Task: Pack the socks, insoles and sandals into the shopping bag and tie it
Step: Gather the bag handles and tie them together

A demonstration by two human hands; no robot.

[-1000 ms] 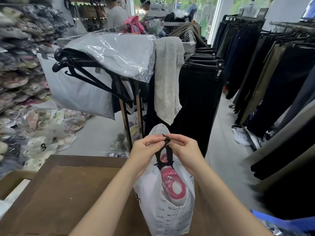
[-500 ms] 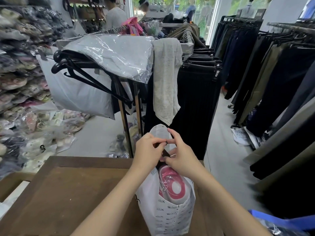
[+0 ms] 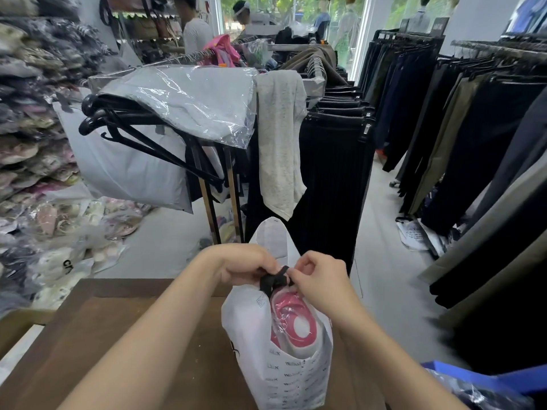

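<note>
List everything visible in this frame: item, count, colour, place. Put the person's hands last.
shopping bag: one, white with grey print, standing on the table's near edge
black tie: one, at the bag's mouth
insoles: count unclear, pink and white, in clear wrap inside the bag
table: one, brown wood, bottom left
hangers: several, black, on the rack, left of centre
grey towel: one, draped over the rack
trousers: many, dark, racks on the right
left hand: pinching the tie
right hand: pinching the tie
</note>
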